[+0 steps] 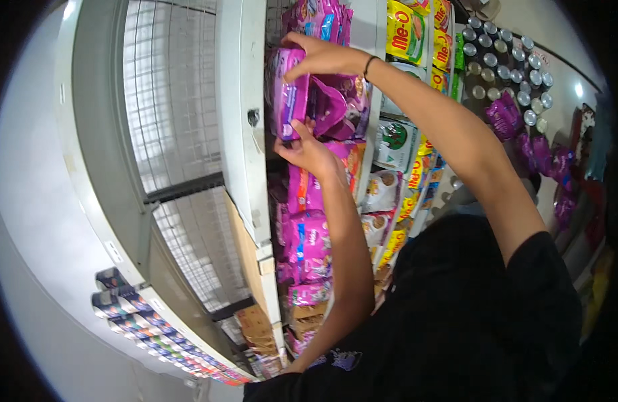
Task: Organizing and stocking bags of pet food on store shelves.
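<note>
A glossy purple pet food bag (290, 95) is held between my two hands at the shelf. My right hand (321, 56) grips its upper end in the picture, thumb across the front face. At the other end, the thumb and fingers of my left hand (311, 151) pinch the bag's corner. Just beside it is another purple bag (356, 103) with a loose pink-purple flap (331, 105). More purple bags (319, 22) stand past my right hand, and a purple bag with an orange panel (309, 188) is close to my left forearm.
The picture is turned sideways. Purple packs (309, 236) line this shelf; yellow Me-O bags (405, 32) and white bags (395, 143) fill neighbouring tiers. A white shelf frame (243, 125) borders wire mesh (173, 95). Cans (505, 73) and purple packs (505, 115) rest on the floor.
</note>
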Available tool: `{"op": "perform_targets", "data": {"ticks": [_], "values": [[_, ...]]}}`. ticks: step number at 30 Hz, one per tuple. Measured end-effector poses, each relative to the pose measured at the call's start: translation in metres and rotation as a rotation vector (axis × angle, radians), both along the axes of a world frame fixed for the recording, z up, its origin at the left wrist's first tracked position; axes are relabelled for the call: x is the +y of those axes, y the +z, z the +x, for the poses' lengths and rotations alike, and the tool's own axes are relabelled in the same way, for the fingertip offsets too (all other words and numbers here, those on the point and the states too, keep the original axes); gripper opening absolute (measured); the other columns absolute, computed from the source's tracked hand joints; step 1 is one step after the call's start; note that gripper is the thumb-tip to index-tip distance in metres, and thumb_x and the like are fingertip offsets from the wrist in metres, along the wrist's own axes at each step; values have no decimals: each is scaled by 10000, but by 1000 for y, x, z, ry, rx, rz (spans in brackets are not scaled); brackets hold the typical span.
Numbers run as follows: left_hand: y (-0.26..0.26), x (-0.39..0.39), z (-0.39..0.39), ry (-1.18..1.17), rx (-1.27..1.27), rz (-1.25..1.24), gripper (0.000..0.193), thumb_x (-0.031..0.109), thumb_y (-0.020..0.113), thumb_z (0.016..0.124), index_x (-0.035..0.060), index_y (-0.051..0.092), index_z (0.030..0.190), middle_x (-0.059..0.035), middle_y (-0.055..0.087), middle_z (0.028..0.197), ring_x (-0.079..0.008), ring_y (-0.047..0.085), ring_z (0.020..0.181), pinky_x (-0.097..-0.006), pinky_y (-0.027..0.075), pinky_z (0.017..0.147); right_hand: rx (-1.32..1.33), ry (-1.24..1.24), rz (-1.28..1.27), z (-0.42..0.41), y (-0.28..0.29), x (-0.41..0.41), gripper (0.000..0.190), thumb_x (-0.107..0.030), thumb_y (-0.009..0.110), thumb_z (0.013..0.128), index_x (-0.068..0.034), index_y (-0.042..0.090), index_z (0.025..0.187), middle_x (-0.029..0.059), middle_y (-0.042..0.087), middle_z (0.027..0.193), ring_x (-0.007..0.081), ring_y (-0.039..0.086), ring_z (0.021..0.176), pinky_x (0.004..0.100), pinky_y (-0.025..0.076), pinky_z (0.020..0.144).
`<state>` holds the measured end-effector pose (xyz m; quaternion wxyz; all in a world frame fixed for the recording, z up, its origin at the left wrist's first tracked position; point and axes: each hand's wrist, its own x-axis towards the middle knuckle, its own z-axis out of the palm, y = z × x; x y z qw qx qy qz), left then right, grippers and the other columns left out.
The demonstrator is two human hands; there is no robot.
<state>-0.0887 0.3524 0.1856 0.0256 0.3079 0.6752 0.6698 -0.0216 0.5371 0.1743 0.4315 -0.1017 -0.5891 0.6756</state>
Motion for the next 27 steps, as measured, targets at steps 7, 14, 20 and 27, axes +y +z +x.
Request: {"op": "perform_targets", "data": {"ticks": [7,14,20,27], "values": [[4,8,8,203,132,-126,434,182,708,967,-10,427,1236,-148,574,1088,-203,566,926,-334,487,829,-116,-66,173,30,7,-2,969,-287,857,696,24,385,1482,230,613,1265,268,601,1174,316,472,995],[15,30,-22,487,437,-161,480,113,685,954,-180,465,1263,-273,598,1229,-315,601,1012,-418,475,936,-191,19,312,-20,33,31,767,-307,833,705,-13,565,1360,217,686,1187,337,653,1106,376,509,952],[9,40,-31,667,503,-442,438,184,645,951,-226,549,1073,-444,592,1123,-540,617,1003,-554,472,917,-341,-134,416,-52,9,25,762,-390,792,773,-102,519,1424,218,678,1220,378,630,1161,463,424,1066],[26,30,-21,494,621,-755,639,218,604,944,-138,392,1430,-352,545,1350,-452,539,1266,-452,414,1082,-186,-102,356,-46,-5,24,716,-473,744,828,-101,547,1408,217,640,1301,369,600,1224,424,430,1096]]}}
